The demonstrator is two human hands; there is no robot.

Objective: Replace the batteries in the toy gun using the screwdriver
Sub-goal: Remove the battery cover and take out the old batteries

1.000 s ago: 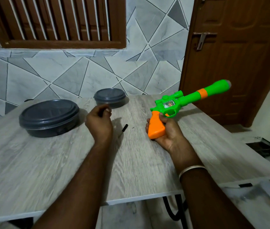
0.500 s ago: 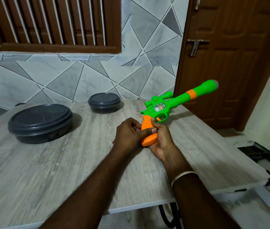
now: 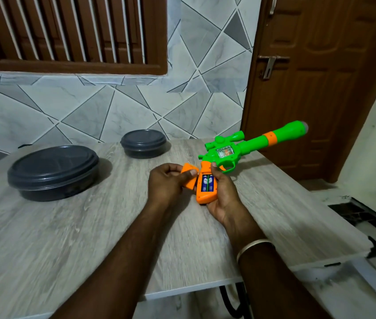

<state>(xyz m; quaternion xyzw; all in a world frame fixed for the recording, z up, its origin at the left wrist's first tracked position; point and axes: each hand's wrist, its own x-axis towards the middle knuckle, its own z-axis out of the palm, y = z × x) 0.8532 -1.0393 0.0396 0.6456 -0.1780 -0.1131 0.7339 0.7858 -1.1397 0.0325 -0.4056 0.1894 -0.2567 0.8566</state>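
Nearest the table's (image 3: pixel 67 238) front edge, two bare forearms reach in over the grey wood-grain top, the right wrist wearing a pale bangle (image 3: pixel 250 247). The right hand (image 3: pixel 225 199) is wrapped round the orange grip of the toy gun (image 3: pixel 247 148), palm underneath and thumb lying along the grip's right side, so the gun is lifted above the middle of the table, toward its right edge. The grip's compartment lies open and faces up, with two blue batteries (image 3: pixel 207 183) seated side by side in it. Just left of the grip, the left hand (image 3: pixel 166 184) pinches the loose orange battery cover (image 3: pixel 188 180) between thumb and curled fingers, the cover tilted and close against the compartment's edge. The green barrel slants up and away, past the far right corner. A large dark lidded container (image 3: pixel 53 169) sits toward the left edge and a smaller one (image 3: pixel 144 143) at the far edge. Behind are a tiled wall (image 3: pixel 113 111), a slatted window (image 3: pixel 72 35) and a brown door (image 3: pixel 320 88).
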